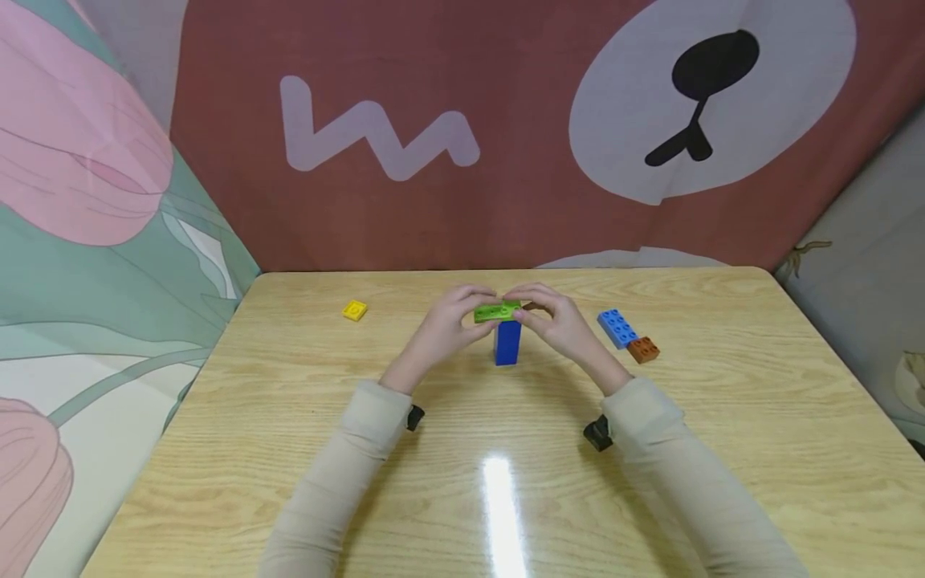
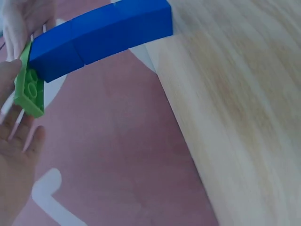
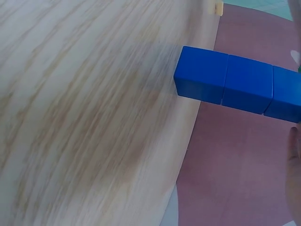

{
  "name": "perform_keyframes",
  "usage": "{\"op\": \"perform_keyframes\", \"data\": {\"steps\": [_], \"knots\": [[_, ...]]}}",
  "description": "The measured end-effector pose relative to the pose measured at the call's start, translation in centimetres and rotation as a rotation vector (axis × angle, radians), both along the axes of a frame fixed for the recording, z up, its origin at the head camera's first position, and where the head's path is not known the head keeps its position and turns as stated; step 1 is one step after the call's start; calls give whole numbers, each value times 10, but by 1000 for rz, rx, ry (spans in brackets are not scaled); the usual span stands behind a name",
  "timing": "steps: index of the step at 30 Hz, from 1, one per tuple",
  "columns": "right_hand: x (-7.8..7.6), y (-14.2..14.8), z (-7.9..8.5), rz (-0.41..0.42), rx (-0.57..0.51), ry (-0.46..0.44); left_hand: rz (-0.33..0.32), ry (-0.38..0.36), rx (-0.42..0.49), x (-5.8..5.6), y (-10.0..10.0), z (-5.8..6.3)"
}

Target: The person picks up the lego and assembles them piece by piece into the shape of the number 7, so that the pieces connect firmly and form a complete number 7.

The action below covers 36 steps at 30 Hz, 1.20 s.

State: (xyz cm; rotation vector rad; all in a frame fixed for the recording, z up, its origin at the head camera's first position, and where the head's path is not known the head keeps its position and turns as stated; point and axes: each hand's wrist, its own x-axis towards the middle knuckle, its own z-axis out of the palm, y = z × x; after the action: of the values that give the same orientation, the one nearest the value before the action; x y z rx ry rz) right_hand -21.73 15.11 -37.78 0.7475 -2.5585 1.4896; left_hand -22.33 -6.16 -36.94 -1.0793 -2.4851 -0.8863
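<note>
mid-frame, the left hand (image 1: 451, 319) and right hand (image 1: 562, 327) pinch opposite ends of the green plate (image 1: 497, 311) atop the blue tower (image 1: 507, 345) (three blocks, i count), likely to steady it; the light-blue brick (image 1: 617, 328) lies right of centre, perhaps out of their way.

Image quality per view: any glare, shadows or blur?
Head: bright glare streak on the table, soft shadows beside the sleeves; left wrist: wood grain soft, blue tower seams readable; right wrist: table hazy with diffuse dark patches, tower seams readable.
</note>
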Motion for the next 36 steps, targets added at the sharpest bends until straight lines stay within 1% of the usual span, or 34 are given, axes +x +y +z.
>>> {"op": "perform_keyframes", "data": {"steps": [2,3,4,6,10,12,14,17,20,23,26,31,36], "knots": [[0,0,-2,-12,4,39,-22,139,-60,1,1,0],[0,0,-3,-17,12,74,-31,193,-84,2,1,0],[0,0,-5,-20,18,117,-38,240,-107,2,0,-1],[-1,0,-8,-17,39,243,-50,310,-138,2,-1,-1],[-3,1,-16,6,91,547,-48,393,-192,3,-3,-3],[-4,2,-19,12,125,657,-42,416,-212,3,-3,-4],[-4,2,-21,14,160,721,-35,433,-215,3,-2,-6],[-5,3,-24,12,204,756,-27,454,-205,3,-1,-8],[-4,4,-26,8,216,762,-15,482,-194,2,1,-12],[-4,3,-28,3,205,766,3,507,-187,1,4,-15],[-3,3,-30,-4,194,787,13,515,-170,2,5,-18],[-4,1,-31,-9,171,813,18,513,-136,1,7,-19],[-5,-1,-31,-7,138,832,18,532,-109,1,7,-20]]}}
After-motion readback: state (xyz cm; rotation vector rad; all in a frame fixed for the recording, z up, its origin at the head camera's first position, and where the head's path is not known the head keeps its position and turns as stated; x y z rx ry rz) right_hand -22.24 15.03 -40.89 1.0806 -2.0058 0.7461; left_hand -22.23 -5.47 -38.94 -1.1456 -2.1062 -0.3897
